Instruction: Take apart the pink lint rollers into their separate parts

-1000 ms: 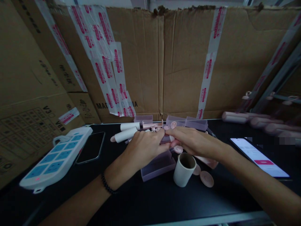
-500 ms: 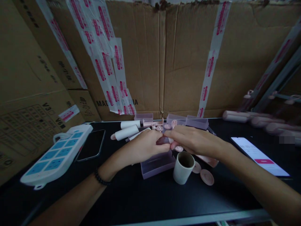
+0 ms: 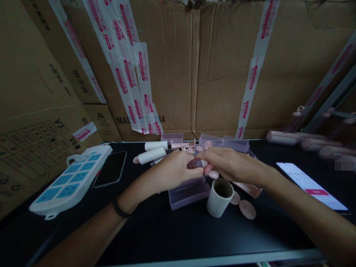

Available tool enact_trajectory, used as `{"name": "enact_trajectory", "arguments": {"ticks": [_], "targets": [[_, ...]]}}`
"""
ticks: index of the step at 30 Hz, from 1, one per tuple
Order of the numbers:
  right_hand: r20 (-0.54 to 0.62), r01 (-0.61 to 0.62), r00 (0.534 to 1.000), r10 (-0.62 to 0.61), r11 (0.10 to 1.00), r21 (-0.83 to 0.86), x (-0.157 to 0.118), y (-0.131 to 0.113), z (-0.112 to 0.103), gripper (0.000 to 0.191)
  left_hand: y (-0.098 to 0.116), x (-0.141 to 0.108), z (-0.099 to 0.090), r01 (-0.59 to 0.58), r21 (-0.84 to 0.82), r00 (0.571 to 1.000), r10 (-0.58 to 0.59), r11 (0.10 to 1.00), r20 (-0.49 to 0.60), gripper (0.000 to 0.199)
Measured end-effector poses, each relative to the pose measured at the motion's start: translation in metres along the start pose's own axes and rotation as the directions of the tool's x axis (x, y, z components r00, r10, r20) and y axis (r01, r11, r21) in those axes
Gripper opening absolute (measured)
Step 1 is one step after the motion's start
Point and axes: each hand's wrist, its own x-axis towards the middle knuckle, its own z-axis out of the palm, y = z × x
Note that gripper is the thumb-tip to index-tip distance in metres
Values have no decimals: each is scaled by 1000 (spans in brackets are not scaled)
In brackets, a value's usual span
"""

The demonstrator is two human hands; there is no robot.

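Note:
My left hand is closed around a small translucent purple piece, whose kind I cannot make out. My right hand meets it from the other side, its fingers closed on the pale end of the same piece; the fingertips partly hide it. Below the hands lies an open translucent purple box. Beside that stands an upright white cylindrical cup, open at the top. Pink round discs lie to its right, and a small pink cap sits just under my right fingers.
White tubes lie behind my left hand, near more purple boxes. On the left are a power strip and a dark phone. A lit phone and several pink-white cylinders are on the right. A cardboard box stands behind.
The whole view has shifted slightly, so things appear a little further right. Both hands keep hold of the purple piece, with hardly any visible change in grip.

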Motion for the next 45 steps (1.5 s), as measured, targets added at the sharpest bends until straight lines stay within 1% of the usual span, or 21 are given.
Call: {"name": "enact_trajectory", "arguments": {"ticks": [3, 7, 10, 13, 15, 18, 21, 23, 24, 25, 26, 28, 29, 30, 32, 34, 36, 39, 41, 43, 45], "targets": [[-45, -17, 999, 19, 999, 40, 0, 0, 0, 42, 4, -1, 3, 11, 251, 992, 20, 968, -121, 31], [-60, -40, 997, 44, 997, 71, 1, -1, -1, 35, 11, -4, 6, 91, 522, 977, 26, 848, -212, 47], [-53, -62, 996, 67, 993, 96, 1, -3, -3, 30, 18, -6, 8, 140, 633, 968, 30, 761, -249, 55], [-40, -70, 996, 77, 988, 139, 1, -4, -5, 23, 21, -8, 9, 152, 693, 969, 32, 705, -245, 53], [-21, -74, 997, 78, 986, 150, 0, -4, -5, 24, 21, -8, 9, 137, 691, 972, 40, 709, -234, 50], [-4, -60, 998, 61, 991, 122, -1, -2, -3, 36, 18, -6, 6, 127, 579, 978, -3, 805, -211, 48], [12, -47, 999, 47, 997, 59, -3, -2, -3, 44, 14, -4, 0, 87, 365, 994, -55, 927, -97, 49], [33, -54, 998, 53, 998, 26, -3, -3, -4, 45, 12, -5, -4, 55, 260, 998, -58, 964, 3, 50], [37, -62, 997, 61, 998, 16, -3, -3, -4, 45, 13, -5, -4, 53, 249, 998, -60, 967, 21, 49], [33, -72, 997, 71, 997, 13, -3, -4, -3, 45, 13, -6, -3, 67, 275, 998, -70, 959, 0, 48], [24, -86, 996, 86, 996, 18, -3, -4, -3, 45, 14, -7, -1, 91, 333, 995, -75, 938, -60, 45], [-3, -136, 991, 136, 989, 51, -2, -5, -2, 40, 16, -8, 6, 131, 511, 972, -9, 850, -235, 37], [-20, -159, 987, 161, 984, 79, -2, -5, -1, 35, 17, -9, 10, 141, 606, 950, 66, 783, -306, 33], [-37, -176, 983, 182, 978, 114, -1, -6, -1, 31, 18, -10, 15, 137, 693, 926, 157, 708, -343, 28], [-75, -181, 977, 199, 965, 191, 1, -10, -2, 25, 20, -10, 23, 103, 818, 878, 335, 566, -343, 18], [-109, -155, 976, 188, 954, 257, 3, -14, -5, 23, 21, -10, 28, 90, 870, 839, 434, 485, -329, 14], [-114, -146, 976, 187, 944, 298, 3, -18, -9, 20, 21, -9, 29, 76, 883, 825, 468, 463, -317, 12], [-74, -190, 972, 224, 929, 318, 2, -21, -15, 20, 23, -8, 25, 38, 886, 831, 478, 462, -285, 8], [-46, -232, 964, 260, 918, 322, 0, -23, -17, 19, 25, -7, 22, 9, 884, 830, 490, 467, -267, 11], [-41, -261, 957, 288, 911, 321, -1, -23, -17, 15, 27, -8, 21, -9, 881, 827, 498, 473, -259, 14], [-57, -271, 951, 304, 907, 322, -1, -24, -17, 11, 28, -8, 20, -15, 883, 830, 498, 469, -250, 11]]}}
